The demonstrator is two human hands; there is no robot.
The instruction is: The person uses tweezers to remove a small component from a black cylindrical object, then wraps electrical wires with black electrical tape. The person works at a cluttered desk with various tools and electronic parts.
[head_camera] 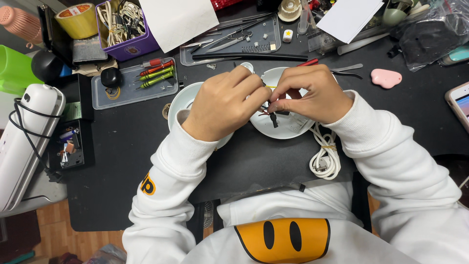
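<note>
My left hand [225, 103] and my right hand [312, 94] meet over a round white housing [283, 128] on the black mat. Both pinch thin red and black wires [266, 108] that rise from it, fingertips nearly touching. A small black part [274, 120] hangs just under the fingers. A second white round cover [184, 100] lies behind my left wrist, partly hidden. What lies inside the housing is mostly covered by my hands.
A coiled white cable [326, 156] lies right of the housing. Behind are a clear tray with screwdrivers [155, 73], a tray of tweezers [234, 41], a purple box of cables [124, 24], a pink heart-shaped piece [386, 78] and a phone [460, 102]. A white device [27, 132] sits at left.
</note>
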